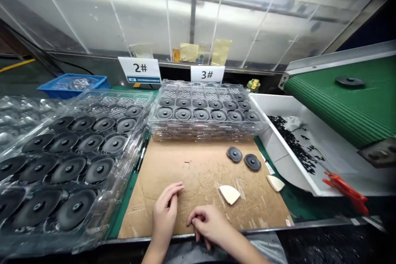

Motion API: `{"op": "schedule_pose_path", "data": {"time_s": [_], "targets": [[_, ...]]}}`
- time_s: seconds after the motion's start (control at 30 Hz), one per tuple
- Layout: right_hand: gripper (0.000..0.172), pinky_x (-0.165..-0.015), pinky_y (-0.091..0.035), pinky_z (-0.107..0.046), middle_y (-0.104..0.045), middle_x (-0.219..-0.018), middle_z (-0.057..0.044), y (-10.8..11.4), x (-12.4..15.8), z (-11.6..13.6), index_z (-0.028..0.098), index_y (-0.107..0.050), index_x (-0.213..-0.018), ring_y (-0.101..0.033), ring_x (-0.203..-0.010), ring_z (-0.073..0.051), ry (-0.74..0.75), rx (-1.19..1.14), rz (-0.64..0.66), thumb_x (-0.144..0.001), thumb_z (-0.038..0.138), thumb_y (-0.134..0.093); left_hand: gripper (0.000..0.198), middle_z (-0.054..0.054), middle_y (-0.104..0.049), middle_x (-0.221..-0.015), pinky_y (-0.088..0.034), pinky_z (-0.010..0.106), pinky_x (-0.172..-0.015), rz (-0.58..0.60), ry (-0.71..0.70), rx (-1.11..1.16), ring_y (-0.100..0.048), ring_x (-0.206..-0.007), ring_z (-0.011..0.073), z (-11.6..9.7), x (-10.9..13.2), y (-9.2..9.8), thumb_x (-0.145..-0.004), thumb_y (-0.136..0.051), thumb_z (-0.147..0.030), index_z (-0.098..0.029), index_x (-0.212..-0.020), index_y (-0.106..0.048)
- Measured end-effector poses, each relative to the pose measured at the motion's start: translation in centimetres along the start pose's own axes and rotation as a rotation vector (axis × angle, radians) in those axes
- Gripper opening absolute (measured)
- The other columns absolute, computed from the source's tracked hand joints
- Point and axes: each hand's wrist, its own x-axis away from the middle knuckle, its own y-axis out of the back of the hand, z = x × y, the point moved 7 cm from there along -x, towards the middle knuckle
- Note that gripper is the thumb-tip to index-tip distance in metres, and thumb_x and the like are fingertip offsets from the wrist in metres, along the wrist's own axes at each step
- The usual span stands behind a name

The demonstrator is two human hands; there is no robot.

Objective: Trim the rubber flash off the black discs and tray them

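My left hand [167,208] rests on the brown cardboard sheet [161,161] near its front edge. Its fingers are stretched out with the thumb a little apart, and it holds nothing. Beside it, my right hand [207,222] has its fingers curled in by the front edge, and I see nothing in them. A cream wedge-shaped pad [229,194] lies just beyond the right hand. Farther right is a second cream pad [275,182]. Two round black discs with a centre stub, one nearer the middle [234,154] and one to its right [253,162], lie flat on the cardboard.
Clear trays of black discs stand left [102,144] and stacked at the back [202,126]. At right, a white bin [278,152] holds small black pieces and orange-handled pliers [346,187]. Above it, a green conveyor belt [346,103] carries one disc [350,82]. A blue basket [72,86] sits far left.
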Motion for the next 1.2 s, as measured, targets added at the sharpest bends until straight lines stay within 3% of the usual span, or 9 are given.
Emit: {"op": "schedule_pose_path", "data": {"time_s": [0.27, 0.77, 0.87, 0.97, 1.1, 1.2], "targets": [[0.026, -0.026, -0.022, -0.013, -0.058, -0.051, 0.004, -0.1, -0.1, -0.2, 0.014, -0.058, -0.088, -0.044, -0.026, -0.005, -0.068, -0.044, 0.111, -0.074, 0.028, -0.042, 0.028, 0.005, -0.068, -0.096, -0.051, 0.034, -0.084, 0.074, 0.017, 0.019, -0.062, -0.093, 0.017, -0.8, 0.1, -0.6, -0.082, -0.04, -0.011, -0.021, -0.086, -0.066], [0.036, -0.025, -0.02, -0.015, -0.056, -0.05, 0.004, 0.0, 0.3, 0.3, 0.014, -0.055, -0.085, -0.042, -0.025, -0.005, -0.106, -0.009, 0.09, -0.069, 0.045, -0.045, 0.032, 0.005, -0.068, -0.097, -0.052, 0.032, -0.083, 0.061, 0.006, 0.066, -0.061, -0.093, 0.0157, -1.5, 0.4, -0.2, -0.08, -0.04, -0.004, -0.021, -0.086, -0.066], [0.037, -0.026, -0.02, -0.015, -0.056, -0.049, 0.004, 0.0, 0.4, 0.3, 0.014, -0.054, -0.085, -0.041, -0.025, -0.005, -0.11, -0.012, 0.087, -0.07, 0.047, -0.045, 0.033, 0.006, -0.066, -0.101, -0.051, 0.033, -0.085, 0.01, -0.004, 0.027, -0.06, -0.097, 0.0163, -2.0, 1.9, 1.3, -0.082, -0.038, -0.005, -0.022, -0.092, -0.064], [0.039, -0.026, -0.021, -0.015, -0.056, -0.049, 0.004, 0.0, 0.4, 0.2, 0.015, -0.054, -0.085, -0.041, -0.025, -0.005, -0.108, -0.018, 0.088, -0.07, 0.049, -0.045, 0.038, 0.007, -0.06, -0.115, -0.044, 0.041, -0.094, -0.067, -0.009, -0.063, -0.052, -0.112, 0.0212, -2.2, 4.8, 3.4, -0.082, -0.041, -0.006, -0.026, -0.11, -0.058], [0.04, -0.027, -0.022, -0.016, -0.056, -0.051, 0.004, 0.0, 0.4, -0.1, 0.015, -0.053, -0.084, -0.041, -0.025, -0.005, -0.103, -0.025, 0.099, -0.07, 0.052, -0.046, 0.055, 0.009, -0.031, -0.143, -0.027, 0.056, -0.103, -0.116, 0.029, -0.416, -0.023, -0.133, 0.033, -1.2, 8.9, 5.4, -0.079, -0.051, -0.014, -0.028, -0.131, -0.039], [0.04, -0.028, -0.023, -0.016, -0.056, -0.051, 0.004, 0.0, 0.4, -0.2, 0.015, -0.053, -0.084, -0.041, -0.025, -0.005, -0.096, -0.024, 0.102, -0.07, 0.052, -0.047, 0.061, 0.008, -0.015, -0.149, -0.024, 0.061, -0.102, -0.124, 0.081, -0.582, -0.012, -0.135, 0.0365, 0.0, 10.5, 5.9, -0.079, -0.052, -0.018, -0.028, -0.135, -0.031]]}}
